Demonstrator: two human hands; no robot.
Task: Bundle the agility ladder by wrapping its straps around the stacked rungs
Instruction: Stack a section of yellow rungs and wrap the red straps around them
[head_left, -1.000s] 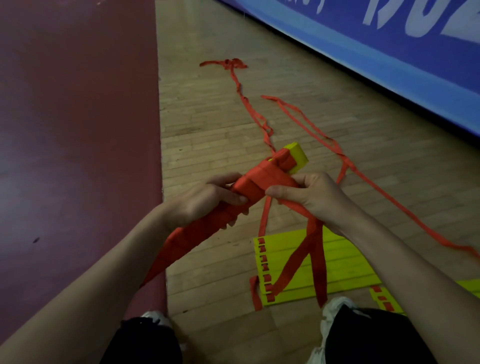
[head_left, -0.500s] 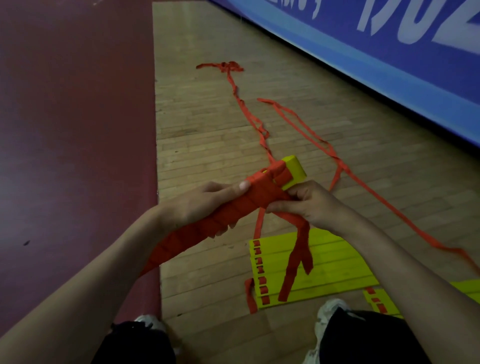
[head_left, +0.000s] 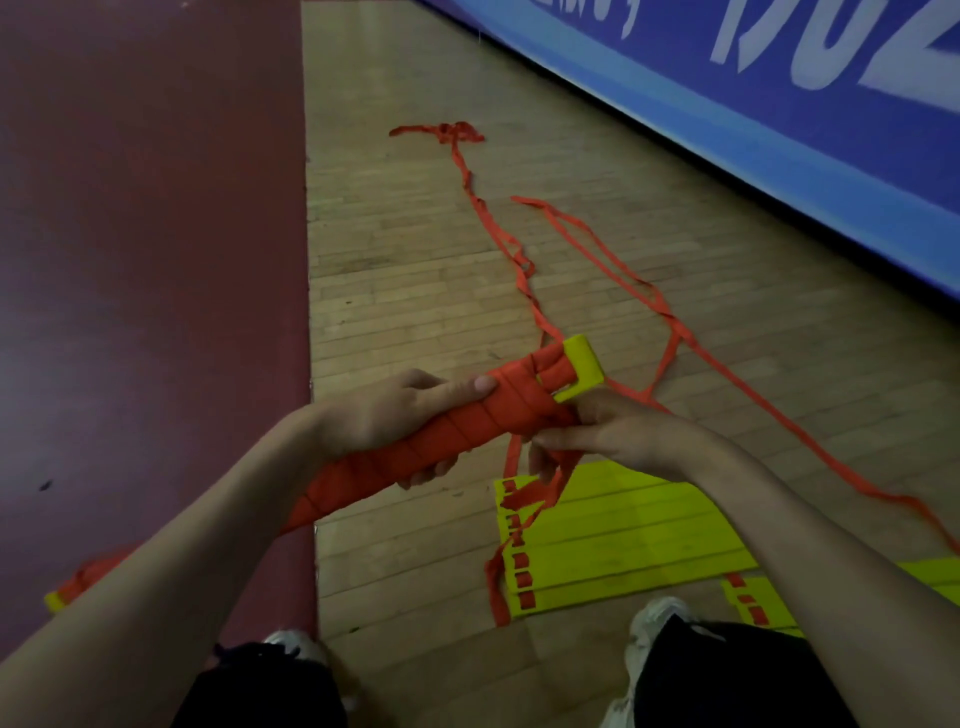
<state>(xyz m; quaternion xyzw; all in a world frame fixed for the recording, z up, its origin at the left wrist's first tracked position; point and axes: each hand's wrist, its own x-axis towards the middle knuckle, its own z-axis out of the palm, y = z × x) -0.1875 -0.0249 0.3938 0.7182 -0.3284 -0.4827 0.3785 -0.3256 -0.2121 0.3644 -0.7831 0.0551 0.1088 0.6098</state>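
Right hand (head_left: 613, 436), pinching the orange strap (head_left: 561, 475), has dropped from atop to beneath the wrapped rung bundle (head_left: 467, 431) the left hand (head_left: 384, 415) grips: another turn likely closing.

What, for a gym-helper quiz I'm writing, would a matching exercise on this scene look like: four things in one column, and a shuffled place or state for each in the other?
Things:
1. left hand
2. right hand
3. yellow rungs
4. blue banner

Places or states:
A. lie flat on the wooden floor
B. grips the middle of the wrapped bundle
C. runs along the floor's right edge
D. pinches the strap just below the bundle

Pairs: 1-B, 2-D, 3-A, 4-C.
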